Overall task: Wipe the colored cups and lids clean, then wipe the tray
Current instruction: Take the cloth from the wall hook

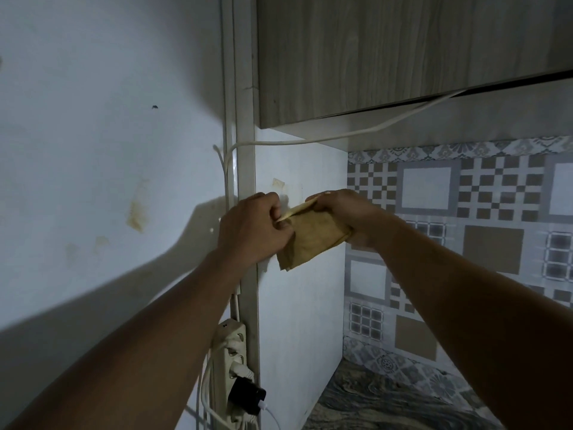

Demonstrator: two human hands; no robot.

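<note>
left hand (pixel 254 226) pinches top edge of limp, folded tan cloth (pixel 311 240) | right hand (pixel 336 209) curled round its opposite corner | cloth mid-frame, before smooth white panel (pixel 299 311) | wood-grain cabinet (pixel 403 57) upper right | chequered tile backsplash (pixel 496 218) right
</note>
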